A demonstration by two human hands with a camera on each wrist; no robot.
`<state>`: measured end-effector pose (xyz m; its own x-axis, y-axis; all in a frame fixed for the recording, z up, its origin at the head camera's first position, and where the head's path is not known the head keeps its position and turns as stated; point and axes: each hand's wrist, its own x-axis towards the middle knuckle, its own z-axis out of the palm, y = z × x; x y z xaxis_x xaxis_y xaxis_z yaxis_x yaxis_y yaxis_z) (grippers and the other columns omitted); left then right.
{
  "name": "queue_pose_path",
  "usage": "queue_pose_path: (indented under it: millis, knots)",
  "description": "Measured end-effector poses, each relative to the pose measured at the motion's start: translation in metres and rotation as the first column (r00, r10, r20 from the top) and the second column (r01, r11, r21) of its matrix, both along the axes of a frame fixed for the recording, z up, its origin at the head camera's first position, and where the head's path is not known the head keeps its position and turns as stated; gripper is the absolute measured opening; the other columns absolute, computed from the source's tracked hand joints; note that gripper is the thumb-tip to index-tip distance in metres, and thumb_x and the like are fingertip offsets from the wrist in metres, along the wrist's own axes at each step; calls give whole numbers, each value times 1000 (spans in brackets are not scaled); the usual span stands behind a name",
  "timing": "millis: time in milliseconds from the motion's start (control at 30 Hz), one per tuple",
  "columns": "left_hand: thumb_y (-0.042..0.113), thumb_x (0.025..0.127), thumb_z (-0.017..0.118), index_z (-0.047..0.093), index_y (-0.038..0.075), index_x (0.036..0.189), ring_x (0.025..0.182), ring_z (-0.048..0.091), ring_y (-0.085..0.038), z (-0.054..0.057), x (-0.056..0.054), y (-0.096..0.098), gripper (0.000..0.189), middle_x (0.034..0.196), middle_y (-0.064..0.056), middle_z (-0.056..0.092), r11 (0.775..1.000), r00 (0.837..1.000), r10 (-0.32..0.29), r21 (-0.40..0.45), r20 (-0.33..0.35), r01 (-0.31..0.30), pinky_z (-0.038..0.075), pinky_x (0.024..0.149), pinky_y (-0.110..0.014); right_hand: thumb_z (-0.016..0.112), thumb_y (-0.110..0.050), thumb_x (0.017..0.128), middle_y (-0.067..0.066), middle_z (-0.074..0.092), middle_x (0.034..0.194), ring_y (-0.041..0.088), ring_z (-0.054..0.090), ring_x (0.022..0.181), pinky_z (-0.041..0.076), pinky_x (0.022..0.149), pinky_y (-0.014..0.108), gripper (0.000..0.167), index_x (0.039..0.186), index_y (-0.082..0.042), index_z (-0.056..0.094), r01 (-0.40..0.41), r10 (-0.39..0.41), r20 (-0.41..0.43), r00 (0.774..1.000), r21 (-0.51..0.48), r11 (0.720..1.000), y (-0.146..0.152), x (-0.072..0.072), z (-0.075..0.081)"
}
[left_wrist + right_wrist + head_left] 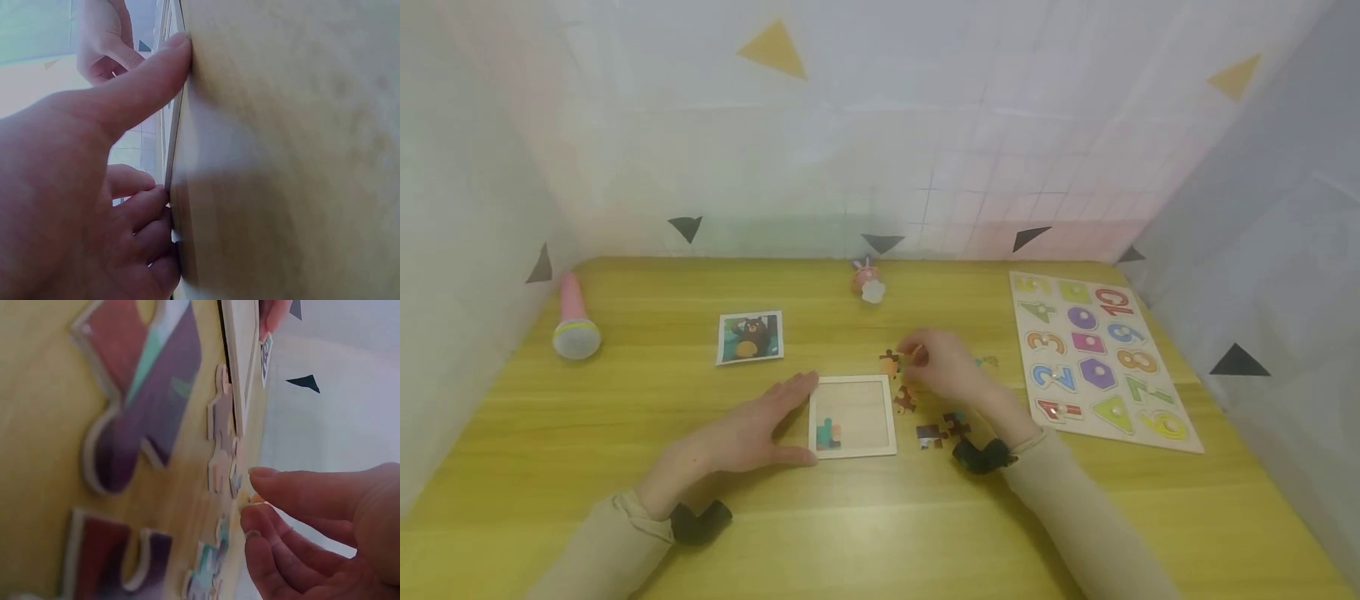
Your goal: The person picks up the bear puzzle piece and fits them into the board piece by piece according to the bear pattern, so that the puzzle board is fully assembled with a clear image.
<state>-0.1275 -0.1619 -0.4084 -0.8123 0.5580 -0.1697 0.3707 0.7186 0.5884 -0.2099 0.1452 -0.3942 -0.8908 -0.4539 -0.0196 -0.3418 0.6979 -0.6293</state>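
Note:
A square wooden puzzle tray (865, 408) lies in front of me with one teal and orange jigsaw piece (828, 435) in its lower left corner. My left hand (748, 433) rests along the tray's left side, thumb at the near corner and fingers at the far corner. Just beyond the tray's right edge, my right hand (951, 367) pinches a small jigsaw piece (256, 499) between thumb and fingertips; only an orange bit of it shows. Close by lie loose pieces: a brown and orange one (890, 364), a brown one (905, 400) and a purple and white one (928, 436).
A bear picture card (750, 337) lies behind the left hand. At the far left is a pink toy microphone (576, 321), and a small pink bunny toy (867, 279) stands at the back. A number and shape board (1097, 358) lies right of the right forearm.

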Motion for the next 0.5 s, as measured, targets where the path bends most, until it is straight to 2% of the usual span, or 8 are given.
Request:
queue_pose_path:
  millis: [167,500]
  knots:
    - [55,86,72,17,9,161,152,18,-38,1,0,0,103,167,-13,16,1000,1000,-2,7,-1,2,19,123,-56,76,-6,85,8,67,102,15,62,79,53,63,26,27,112,-3,71,-28,28,-43,999,-4,1000,-2,0,-4]
    - [54,86,73,17,10,161,153,16,-37,2,0,1,103,167,-12,16,1000,1000,9,13,14,-9,18,123,-55,76,-8,87,6,64,99,12,58,69,50,54,24,29,114,-2,69,-29,30,-36,999,34,999,-3,0,-7]
